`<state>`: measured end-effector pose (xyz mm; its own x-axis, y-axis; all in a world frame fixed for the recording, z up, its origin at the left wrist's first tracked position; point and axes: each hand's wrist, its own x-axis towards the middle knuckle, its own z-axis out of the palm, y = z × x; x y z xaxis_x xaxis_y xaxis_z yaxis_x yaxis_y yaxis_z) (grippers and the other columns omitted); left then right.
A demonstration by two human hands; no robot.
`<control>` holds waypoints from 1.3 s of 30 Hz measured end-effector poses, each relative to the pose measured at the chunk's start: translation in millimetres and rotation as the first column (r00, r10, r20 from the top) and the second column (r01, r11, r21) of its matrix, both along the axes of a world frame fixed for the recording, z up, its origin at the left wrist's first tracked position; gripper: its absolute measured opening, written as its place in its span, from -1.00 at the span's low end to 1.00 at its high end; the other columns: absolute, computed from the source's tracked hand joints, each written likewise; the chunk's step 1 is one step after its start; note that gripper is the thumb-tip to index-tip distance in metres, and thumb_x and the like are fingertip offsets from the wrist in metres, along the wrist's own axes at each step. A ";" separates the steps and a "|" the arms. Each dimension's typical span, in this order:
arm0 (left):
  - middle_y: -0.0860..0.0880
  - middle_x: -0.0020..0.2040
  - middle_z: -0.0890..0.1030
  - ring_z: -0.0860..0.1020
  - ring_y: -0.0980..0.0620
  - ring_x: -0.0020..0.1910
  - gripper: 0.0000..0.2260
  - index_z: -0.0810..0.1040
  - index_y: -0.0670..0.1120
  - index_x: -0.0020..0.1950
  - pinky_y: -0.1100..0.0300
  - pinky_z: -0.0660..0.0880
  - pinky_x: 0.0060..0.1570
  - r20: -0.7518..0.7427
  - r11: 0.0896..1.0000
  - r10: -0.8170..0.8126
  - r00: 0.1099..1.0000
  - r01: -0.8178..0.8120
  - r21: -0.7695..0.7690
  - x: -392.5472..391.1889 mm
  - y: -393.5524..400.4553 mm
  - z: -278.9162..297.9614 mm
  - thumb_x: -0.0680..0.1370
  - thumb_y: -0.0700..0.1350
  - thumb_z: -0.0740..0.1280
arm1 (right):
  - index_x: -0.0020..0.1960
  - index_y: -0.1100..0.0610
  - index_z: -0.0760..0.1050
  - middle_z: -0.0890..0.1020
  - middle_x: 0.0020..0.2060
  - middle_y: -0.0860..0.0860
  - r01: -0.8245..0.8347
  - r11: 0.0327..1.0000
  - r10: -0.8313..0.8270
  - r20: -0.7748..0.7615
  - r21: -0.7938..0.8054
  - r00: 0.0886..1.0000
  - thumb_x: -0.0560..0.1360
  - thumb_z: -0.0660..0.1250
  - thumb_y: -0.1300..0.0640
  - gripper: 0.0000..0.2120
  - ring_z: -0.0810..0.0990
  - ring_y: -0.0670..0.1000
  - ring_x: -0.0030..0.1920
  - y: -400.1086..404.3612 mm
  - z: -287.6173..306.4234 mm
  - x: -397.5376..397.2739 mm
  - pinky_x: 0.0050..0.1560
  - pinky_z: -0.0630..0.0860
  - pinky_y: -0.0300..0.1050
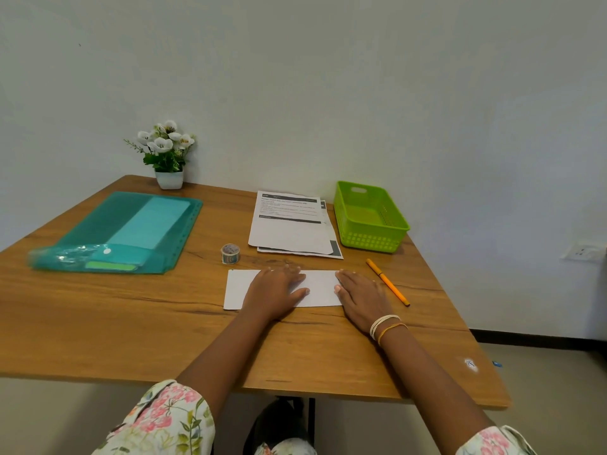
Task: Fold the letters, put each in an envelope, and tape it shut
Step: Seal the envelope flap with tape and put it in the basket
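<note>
A folded white letter [320, 287] lies flat on the wooden table [131, 323] in front of me. My left hand [274, 292] presses down on its middle with straight fingers. My right hand [361, 297] lies flat on its right end, fingers straight. Behind the letter sits a stack of printed letters [289, 224]. A small roll of patterned tape [230, 253] stands to the left of that stack. A teal plastic folder [124, 234] holding pale envelopes lies at the far left.
A green plastic basket [371, 218] stands at the back right. An orange pen [387, 282] lies to the right of my right hand. A white pot of flowers [167, 156] stands against the wall. The table's right edge is close to the pen.
</note>
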<state>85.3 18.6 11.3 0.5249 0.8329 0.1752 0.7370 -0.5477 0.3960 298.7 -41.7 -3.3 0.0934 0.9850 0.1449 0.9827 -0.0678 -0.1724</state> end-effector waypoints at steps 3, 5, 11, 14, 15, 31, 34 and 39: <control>0.11 0.46 0.36 0.24 0.09 0.48 -0.56 0.39 0.11 0.43 0.07 0.15 0.44 -0.005 1.000 0.003 1.000 -0.003 0.007 -0.2 -1.4 1.4 0.57 0.20 0.20 | 0.52 -0.03 0.14 0.25 0.49 -0.09 0.022 1.000 -0.022 0.000 -0.020 1.000 0.61 -0.06 -0.17 -0.49 0.18 -0.07 0.49 0.0 -1.5 -0.1 0.43 0.11 0.06; 0.11 0.46 0.36 0.25 0.09 0.47 -0.56 0.39 0.11 0.43 0.07 0.15 0.44 -0.003 1.000 0.005 1.000 -0.005 0.011 -0.5 -2.0 2.0 0.58 0.20 0.20 | 0.54 -0.03 0.09 0.19 0.51 -0.10 0.022 0.999 -0.021 0.030 -0.050 0.999 0.61 -0.08 -0.19 -0.46 0.16 -0.06 0.50 1.2 -0.1 0.2 0.43 0.11 0.07; 0.09 0.45 0.38 0.27 0.07 0.47 -0.56 0.40 0.10 0.42 0.06 0.18 0.43 0.005 1.000 0.005 1.000 -0.005 0.013 -0.4 -1.2 1.6 0.57 0.20 0.21 | 0.55 -0.04 0.05 0.15 0.53 -0.11 0.005 0.995 0.006 0.105 -0.099 0.994 0.62 -0.12 -0.17 -0.47 0.12 -0.03 0.51 2.2 4.9 0.2 0.42 0.12 0.06; 0.10 0.45 0.37 0.27 0.07 0.47 -0.56 0.39 0.10 0.43 0.06 0.18 0.43 -0.010 1.000 0.008 1.000 -0.008 0.016 -0.4 -2.4 2.5 0.58 0.20 0.20 | 0.55 -0.03 0.06 0.15 0.53 -0.09 0.009 0.993 0.003 0.105 -0.116 0.994 0.62 -0.12 -0.17 -0.47 0.12 -0.02 0.52 3.0 5.6 -2.0 0.43 0.12 0.09; 0.10 0.46 0.36 0.26 0.07 0.47 -0.56 0.39 0.10 0.43 0.06 0.17 0.43 -0.014 1.000 0.009 1.000 -0.009 0.013 -0.4 -3.0 2.7 0.58 0.20 0.20 | 0.55 -0.03 0.06 0.15 0.53 -0.09 0.016 0.994 -0.005 0.095 -0.111 0.995 0.62 -0.12 -0.17 -0.47 0.12 -0.02 0.52 2.3 3.9 -2.5 0.44 0.11 0.09; 0.09 0.43 0.40 0.28 0.09 0.46 -0.57 0.43 0.09 0.40 0.04 0.22 0.42 0.002 1.000 0.009 1.000 -0.009 0.018 0.9 -0.7 -1.6 0.57 0.19 0.22 | 0.54 0.04 0.10 0.16 0.53 -0.05 0.049 0.996 -0.050 -0.018 -0.068 0.999 0.63 -0.09 -0.13 -0.48 0.09 -0.02 0.53 -14.5 -0.9 -11.7 0.47 0.07 0.07; 0.09 0.45 0.38 0.28 0.08 0.46 -0.58 0.43 0.10 0.40 0.05 0.22 0.42 -0.004 0.999 0.014 1.000 -0.013 0.029 0.5 -1.2 -1.7 0.57 0.18 0.21 | 0.43 0.10 0.33 0.42 0.40 0.05 0.142 0.980 -0.132 -0.084 0.137 0.988 0.59 0.10 -0.03 -0.54 0.40 0.04 0.37 -21.0 -1.2 -14.1 0.32 0.39 -0.01; 0.07 0.47 0.36 0.30 0.04 0.45 -0.53 0.42 0.09 0.41 0.02 0.24 0.39 -0.054 0.999 0.048 0.997 -0.049 -0.011 3.4 -1.9 0.6 0.54 0.23 0.21 | 0.16 0.09 0.60 0.62 0.13 0.02 0.174 0.955 -0.167 -0.049 0.242 0.985 0.53 0.23 0.00 -0.70 0.51 0.01 0.15 -29.5 1.5 -17.9 0.06 0.53 -0.07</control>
